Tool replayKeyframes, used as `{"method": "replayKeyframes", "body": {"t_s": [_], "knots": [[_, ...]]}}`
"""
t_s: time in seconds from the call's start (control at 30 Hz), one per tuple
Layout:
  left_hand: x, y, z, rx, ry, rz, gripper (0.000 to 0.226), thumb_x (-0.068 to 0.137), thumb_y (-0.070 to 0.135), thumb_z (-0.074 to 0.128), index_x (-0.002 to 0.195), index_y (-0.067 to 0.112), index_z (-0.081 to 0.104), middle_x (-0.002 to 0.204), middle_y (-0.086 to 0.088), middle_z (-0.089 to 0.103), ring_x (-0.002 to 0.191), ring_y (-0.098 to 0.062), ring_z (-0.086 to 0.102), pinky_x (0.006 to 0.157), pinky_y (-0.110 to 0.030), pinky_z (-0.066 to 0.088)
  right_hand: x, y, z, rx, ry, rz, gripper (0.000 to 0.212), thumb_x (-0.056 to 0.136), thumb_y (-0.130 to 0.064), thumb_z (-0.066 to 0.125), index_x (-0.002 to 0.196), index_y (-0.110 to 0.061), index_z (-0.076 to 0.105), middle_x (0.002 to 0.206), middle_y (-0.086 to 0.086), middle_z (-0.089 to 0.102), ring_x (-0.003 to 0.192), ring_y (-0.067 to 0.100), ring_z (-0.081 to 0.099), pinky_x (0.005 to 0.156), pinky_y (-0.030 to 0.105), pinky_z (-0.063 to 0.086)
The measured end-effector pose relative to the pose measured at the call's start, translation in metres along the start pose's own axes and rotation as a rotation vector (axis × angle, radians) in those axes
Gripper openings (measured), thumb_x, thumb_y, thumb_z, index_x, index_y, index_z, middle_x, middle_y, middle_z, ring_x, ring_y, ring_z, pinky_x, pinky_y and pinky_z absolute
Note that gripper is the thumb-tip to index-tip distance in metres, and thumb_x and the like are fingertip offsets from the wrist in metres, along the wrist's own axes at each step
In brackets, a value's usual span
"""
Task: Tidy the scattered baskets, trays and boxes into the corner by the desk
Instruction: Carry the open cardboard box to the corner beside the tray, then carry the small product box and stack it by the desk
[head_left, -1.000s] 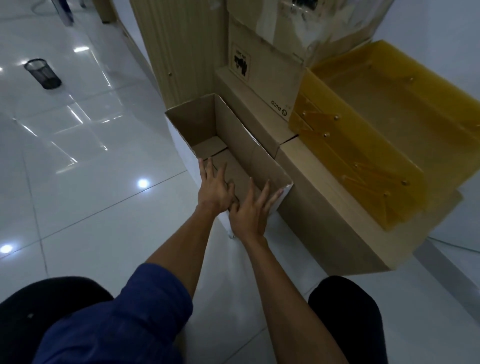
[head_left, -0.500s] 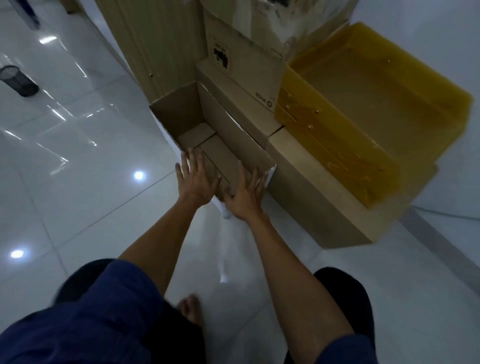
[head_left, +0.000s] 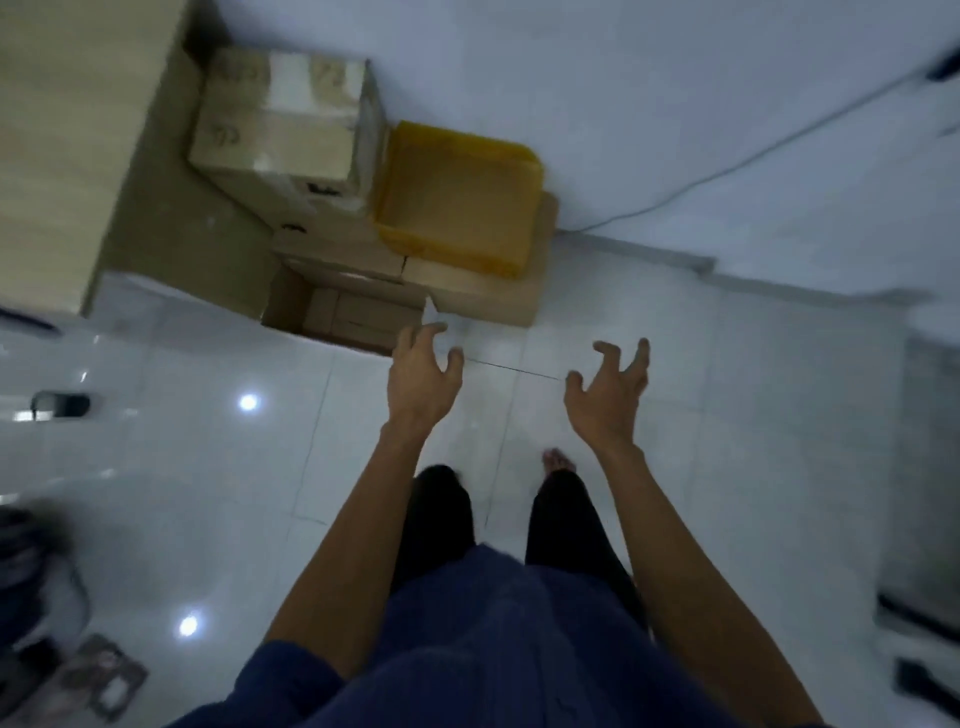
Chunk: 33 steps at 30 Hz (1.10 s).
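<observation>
An open cardboard box (head_left: 348, 319) sits on the white floor against the wooden desk side (head_left: 78, 156). Behind it lie long flat cardboard boxes (head_left: 478, 288), a yellow tray (head_left: 457, 202) resting on them, and a taped cardboard box (head_left: 280, 124) stacked to the tray's left. My left hand (head_left: 423, 376) hovers just right of the open box's near corner, fingers spread, holding nothing. My right hand (head_left: 610, 387) is further right over bare floor, fingers curled apart and empty. The frame is blurred.
A white wall (head_left: 675, 104) with a cable (head_left: 753, 156) runs behind the stack. A dark object (head_left: 60, 405) lies on the floor at left, and dark clutter (head_left: 47, 623) at the lower left. A grey object (head_left: 930, 467) stands at the right edge.
Both hands have come off the open box's near end and moved apart. The view has risen and pulled back, so the stack in the corner now looks smaller and farther.
</observation>
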<state>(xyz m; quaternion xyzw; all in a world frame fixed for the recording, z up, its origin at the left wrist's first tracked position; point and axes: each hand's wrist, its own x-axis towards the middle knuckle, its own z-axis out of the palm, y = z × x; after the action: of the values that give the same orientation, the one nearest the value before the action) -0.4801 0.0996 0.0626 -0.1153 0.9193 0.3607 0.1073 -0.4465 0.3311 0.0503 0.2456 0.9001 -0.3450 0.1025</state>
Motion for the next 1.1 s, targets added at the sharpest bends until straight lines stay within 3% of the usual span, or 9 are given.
{"method": "replayKeyframes", "body": {"t_s": [0.1,0.23,0.4,0.6,0.7,0.8,0.93,1.1], "knots": [[-0.034,0.059,-0.035,-0.005,-0.122,0.103,0.038,0.097,0.032,0.059,0.131,0.015,0.059,0.134,-0.01,0.054,0.121,-0.028,0.054,0.1,-0.034,0.043,-0.063,0.013,-0.074,0.051,0.167,0.158,0.046,0.095,-0.025,0.061,0.138,-0.016,0.047,0.163,0.018,0.003,0.146,0.04,0.016,0.115,0.051,0.029],[-0.061,0.105,-0.05,0.046,-0.343,0.301,0.039,0.099,0.033,0.057,0.133,0.013,0.058,0.136,-0.012,0.055,0.122,-0.028,0.053,0.101,-0.029,0.04,-0.143,0.036,-0.119,0.196,0.358,0.378,0.044,0.098,-0.027,0.059,0.138,-0.014,0.049,0.163,0.018,0.005,0.147,0.039,0.016,0.116,0.047,0.023],[-0.108,0.13,-0.032,0.152,-0.524,0.545,0.038,0.098,0.038,0.056,0.131,0.02,0.058,0.137,-0.012,0.051,0.124,-0.028,0.052,0.106,-0.036,0.04,-0.261,0.064,-0.111,0.404,0.552,0.657,0.046,0.098,-0.028,0.058,0.14,-0.016,0.046,0.162,0.015,0.006,0.146,0.037,0.018,0.114,0.043,0.028],[-0.205,0.154,0.018,0.229,-0.798,0.763,0.037,0.096,0.039,0.057,0.129,0.024,0.06,0.137,-0.01,0.05,0.122,-0.028,0.053,0.102,-0.04,0.042,-0.394,0.104,-0.086,0.591,0.793,0.896,0.059,0.095,-0.024,0.06,0.147,-0.021,0.034,0.158,0.015,0.015,0.137,0.036,0.034,0.112,0.05,0.037],[-0.256,0.16,0.041,0.271,-0.924,0.859,0.035,0.097,0.036,0.057,0.13,0.024,0.058,0.133,-0.007,0.054,0.12,-0.024,0.055,0.096,-0.035,0.043,-0.445,0.119,-0.072,0.672,0.863,1.004,0.059,0.095,-0.024,0.06,0.147,-0.021,0.033,0.155,0.016,0.018,0.133,0.038,0.039,0.11,0.048,0.04],[-0.308,0.161,0.07,0.293,-1.032,0.923,0.037,0.097,0.035,0.059,0.131,0.023,0.058,0.127,-0.003,0.06,0.116,-0.019,0.058,0.091,-0.032,0.046,-0.492,0.136,-0.061,0.729,0.889,1.123,0.059,0.095,-0.019,0.06,0.148,-0.014,0.034,0.154,0.021,0.023,0.131,0.036,0.04,0.102,0.035,0.036],[-0.377,0.164,0.108,0.351,-1.146,0.935,0.037,0.096,0.036,0.06,0.13,0.023,0.059,0.118,0.0,0.064,0.1,-0.016,0.061,0.084,-0.03,0.047,-0.541,0.167,-0.052,0.796,0.884,1.233,0.059,0.094,-0.02,0.063,0.146,-0.012,0.036,0.149,0.023,0.029,0.13,0.037,0.041,0.106,0.042,0.039],[-0.44,0.161,0.168,0.463,-1.184,0.921,0.037,0.096,0.039,0.059,0.13,0.025,0.058,0.118,0.0,0.065,0.102,-0.016,0.061,0.085,-0.03,0.046,-0.572,0.232,-0.059,0.842,0.805,1.264,0.057,0.095,-0.02,0.062,0.145,-0.01,0.037,0.144,0.023,0.035,0.126,0.034,0.043,0.097,0.035,0.038]]}}
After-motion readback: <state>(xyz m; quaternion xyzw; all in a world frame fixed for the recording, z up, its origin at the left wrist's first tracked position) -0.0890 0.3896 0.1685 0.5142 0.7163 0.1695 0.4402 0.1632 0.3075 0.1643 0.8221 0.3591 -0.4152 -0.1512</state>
